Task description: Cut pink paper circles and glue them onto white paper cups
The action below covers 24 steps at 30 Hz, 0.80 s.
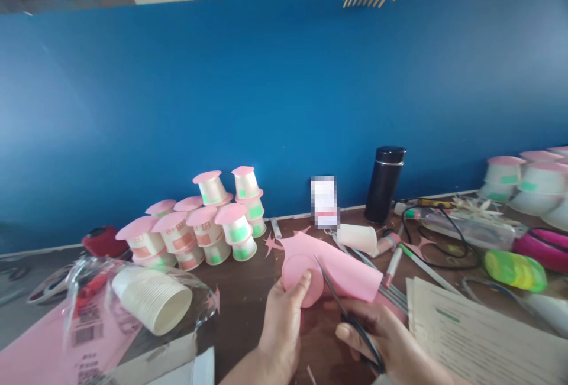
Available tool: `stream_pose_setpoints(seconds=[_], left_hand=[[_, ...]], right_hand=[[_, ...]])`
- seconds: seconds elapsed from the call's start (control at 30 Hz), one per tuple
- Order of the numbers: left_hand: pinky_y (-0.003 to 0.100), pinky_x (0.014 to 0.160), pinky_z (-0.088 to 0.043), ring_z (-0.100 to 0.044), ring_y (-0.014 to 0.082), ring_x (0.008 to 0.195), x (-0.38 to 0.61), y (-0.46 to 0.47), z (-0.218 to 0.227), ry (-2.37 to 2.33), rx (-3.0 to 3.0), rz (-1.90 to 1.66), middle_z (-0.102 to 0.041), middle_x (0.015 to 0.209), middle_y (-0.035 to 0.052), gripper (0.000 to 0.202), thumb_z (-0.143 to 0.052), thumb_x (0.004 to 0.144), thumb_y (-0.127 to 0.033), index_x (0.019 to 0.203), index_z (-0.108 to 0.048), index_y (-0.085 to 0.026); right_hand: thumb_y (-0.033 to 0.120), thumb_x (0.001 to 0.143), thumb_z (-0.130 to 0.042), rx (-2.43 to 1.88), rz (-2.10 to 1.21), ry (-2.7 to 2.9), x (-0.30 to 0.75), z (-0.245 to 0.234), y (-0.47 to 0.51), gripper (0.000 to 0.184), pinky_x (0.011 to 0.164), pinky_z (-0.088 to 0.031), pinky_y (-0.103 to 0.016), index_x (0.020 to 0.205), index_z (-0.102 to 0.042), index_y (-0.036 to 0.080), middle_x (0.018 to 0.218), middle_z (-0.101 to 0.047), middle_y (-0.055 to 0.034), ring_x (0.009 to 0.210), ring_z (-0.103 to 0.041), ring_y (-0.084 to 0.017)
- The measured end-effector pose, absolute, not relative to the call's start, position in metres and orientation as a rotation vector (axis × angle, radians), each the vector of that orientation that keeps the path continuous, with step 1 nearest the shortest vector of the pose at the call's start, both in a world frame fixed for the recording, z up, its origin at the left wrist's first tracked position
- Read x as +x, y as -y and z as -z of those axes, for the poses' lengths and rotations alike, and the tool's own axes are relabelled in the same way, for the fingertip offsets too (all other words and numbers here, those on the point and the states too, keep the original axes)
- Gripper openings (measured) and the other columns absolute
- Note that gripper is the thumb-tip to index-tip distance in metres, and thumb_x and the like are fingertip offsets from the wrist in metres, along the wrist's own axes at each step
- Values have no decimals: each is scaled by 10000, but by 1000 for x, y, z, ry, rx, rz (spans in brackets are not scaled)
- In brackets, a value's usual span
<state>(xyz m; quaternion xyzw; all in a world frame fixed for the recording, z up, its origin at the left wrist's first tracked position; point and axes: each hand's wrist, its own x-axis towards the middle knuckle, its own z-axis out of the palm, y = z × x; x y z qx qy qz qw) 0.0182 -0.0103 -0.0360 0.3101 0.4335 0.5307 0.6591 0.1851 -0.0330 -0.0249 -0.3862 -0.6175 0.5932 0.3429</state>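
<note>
My left hand (284, 314) pinches a sheet of pink paper (341, 261) by its near left part, with the thumb on top. A round outline shows on the paper beneath that thumb. In my right hand (377, 332) is a pair of dark-handled scissors (335, 296), fingers wrapped through the handles. The blades reach up and left to the paper at the edge of the round outline, beside my left thumb. The sheet's far right side curls over into a roll. Pink star-shaped offcuts (274, 245) lie just behind the paper.
Decorated paper cups with pink tops (231, 214) stand stacked at left, more at far right (544, 179). Nested white cups (164, 302) lie in a plastic bag. A black flask (385, 184) stands against the blue partition (266, 95). Printed pages (479, 326), pens and a cable crowd the right.
</note>
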Motion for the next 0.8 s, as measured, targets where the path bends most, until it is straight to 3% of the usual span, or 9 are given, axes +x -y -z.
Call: stream_pose_setpoints(seconds=[0.33,0.8], left_hand=[[340,744,-516,-674,282,843,17,8,32,-1035,650,-1282,-742,855,119,468,-809,611,-435,936,-707,-115],[349,743,-514,-672,286,833,16,9,27,-1037,700,-1279,-741,839,124,497,-810,597,-459,923,-714,-96]], right_hand=[[534,771,-671,-1041,-1495,1645,187,21,33,481,460,-273,-193,1021,-705,124,585,-442,42,535,-371,-92],[534,771,-672,-1069,-1498,1650,191,26,34,493,434,-219,-196,1039,-696,121,560,-403,56,501,-336,-77]])
